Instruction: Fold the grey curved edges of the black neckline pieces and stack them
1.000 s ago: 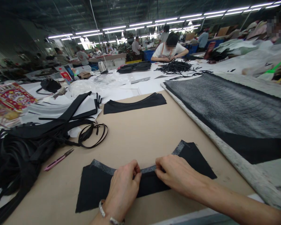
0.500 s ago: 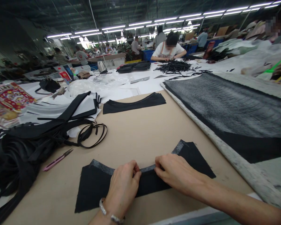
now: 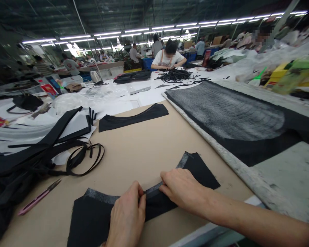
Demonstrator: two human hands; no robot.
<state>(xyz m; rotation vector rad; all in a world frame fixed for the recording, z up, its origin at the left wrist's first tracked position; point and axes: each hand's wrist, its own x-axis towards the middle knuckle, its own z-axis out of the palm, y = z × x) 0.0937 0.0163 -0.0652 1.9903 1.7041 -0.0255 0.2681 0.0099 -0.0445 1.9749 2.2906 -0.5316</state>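
Observation:
A black fabric piece [image 3: 89, 219] with a curved upper edge lies on the tan board [image 3: 134, 147] in front of me. Along that curve runs a folded grey, speckled strip. My left hand [image 3: 128, 212] pinches the edge near the middle of the curve, thumb and forefinger together. A short way to the right, my right hand [image 3: 181, 188] grips the same edge, its fingertips closed on the strip. The palms hide parts of the cloth. Farther up the board rests a similar black curved piece [image 3: 134, 116], with nobody touching it.
Pink-handled thread snips [image 3: 38, 199] lie at left beside a heap of black straps [image 3: 18, 171]. A large black cloth with grey speckling [image 3: 229, 109] covers the pale slab at right. Across the table a co-worker [image 3: 168, 56] bends over a pile of black strips [image 3: 174, 75].
The view has turned slightly right, so things appear shifted left. Both hands still pinch the curved edge; the left hand's bracelet has mostly left the picture.

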